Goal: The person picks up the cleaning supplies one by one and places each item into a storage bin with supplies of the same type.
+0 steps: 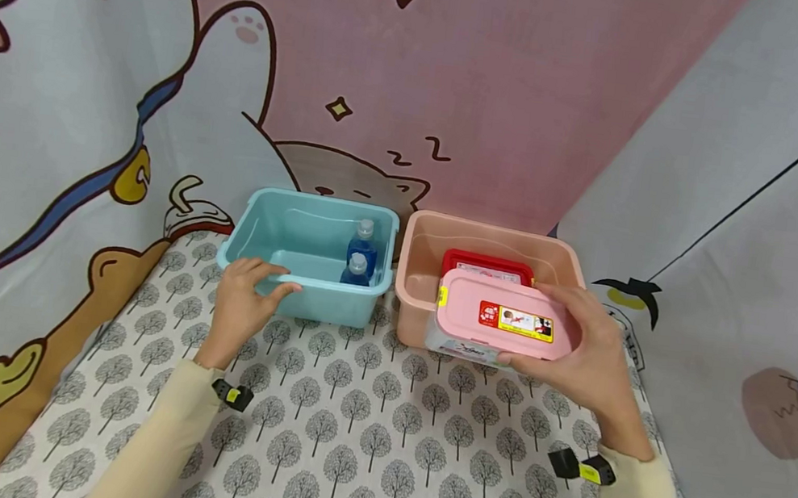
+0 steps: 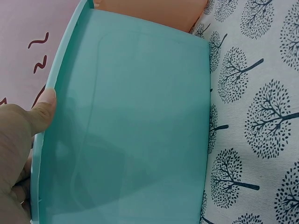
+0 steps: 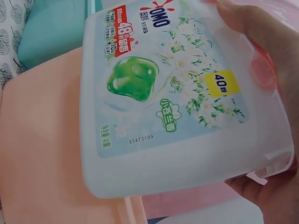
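My right hand (image 1: 588,354) grips a white laundry pod box (image 3: 173,154) with a pink lid (image 1: 468,289) by its right end. Its label shows OMO and a green pod. In the head view the box overlaps the front rim of the peach bin (image 1: 418,239). Behind it, inside that bin, a box with a red lid (image 1: 452,263) shows in part. My left hand (image 1: 243,302) holds the front rim of the teal bin (image 1: 306,300), thumb on the outside wall and fingers over the edge. Two blue bottles (image 1: 361,249) with clear caps stand at the teal bin's right side.
The two bins stand side by side at the back of a table covered with a tree-print cloth (image 1: 350,439). A cartoon-printed curtain (image 1: 503,89) rises right behind them, and more printed fabric (image 1: 751,302) hangs at the right.
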`<state>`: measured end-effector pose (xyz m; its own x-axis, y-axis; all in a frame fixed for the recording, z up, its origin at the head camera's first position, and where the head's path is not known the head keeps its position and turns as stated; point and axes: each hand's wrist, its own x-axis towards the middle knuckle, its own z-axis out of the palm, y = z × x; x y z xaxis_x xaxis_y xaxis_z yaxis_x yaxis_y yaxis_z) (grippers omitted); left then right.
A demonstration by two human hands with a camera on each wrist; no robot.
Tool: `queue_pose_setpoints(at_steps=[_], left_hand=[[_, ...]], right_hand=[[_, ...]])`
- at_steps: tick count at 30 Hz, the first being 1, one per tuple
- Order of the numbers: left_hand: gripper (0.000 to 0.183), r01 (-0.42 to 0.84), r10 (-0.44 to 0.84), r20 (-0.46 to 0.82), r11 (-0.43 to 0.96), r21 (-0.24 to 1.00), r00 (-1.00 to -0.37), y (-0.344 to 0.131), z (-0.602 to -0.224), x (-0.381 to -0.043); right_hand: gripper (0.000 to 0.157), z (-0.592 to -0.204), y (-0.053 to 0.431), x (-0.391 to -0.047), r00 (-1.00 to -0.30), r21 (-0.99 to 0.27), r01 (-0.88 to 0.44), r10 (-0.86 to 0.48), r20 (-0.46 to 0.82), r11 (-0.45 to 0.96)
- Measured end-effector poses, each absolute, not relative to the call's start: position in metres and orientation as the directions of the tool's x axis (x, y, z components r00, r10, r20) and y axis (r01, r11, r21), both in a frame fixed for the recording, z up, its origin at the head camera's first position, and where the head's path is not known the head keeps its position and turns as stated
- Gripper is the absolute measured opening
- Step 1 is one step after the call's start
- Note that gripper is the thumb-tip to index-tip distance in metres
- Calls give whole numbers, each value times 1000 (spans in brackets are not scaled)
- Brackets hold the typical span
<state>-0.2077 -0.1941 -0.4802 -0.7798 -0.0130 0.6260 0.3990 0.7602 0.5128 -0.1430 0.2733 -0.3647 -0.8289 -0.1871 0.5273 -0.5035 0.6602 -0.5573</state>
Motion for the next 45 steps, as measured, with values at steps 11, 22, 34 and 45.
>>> queue_pose_setpoints(at_steps=[11, 22, 34, 45], left_hand=[[38, 398, -3, 616, 760, 514, -788, -193, -478, -209], [39, 389, -3, 601, 759, 522, -799, -194, -478, -208], [36, 399, -1, 614, 760, 513, -789, -195, -476, -207], [35, 412, 2, 630, 757, 507, -777, -193, -480, -208]], right_hand=[[102, -354, 278, -152, -837, -556, -461, -130, 532, 692], [94, -352, 293, -170, -789, -505, -475, -96, 607, 721], [94, -339, 297, -190, -808, -501, -460, -112, 578, 733], [90, -337, 296, -207, -876, -528, -387, -122, 467, 756]])
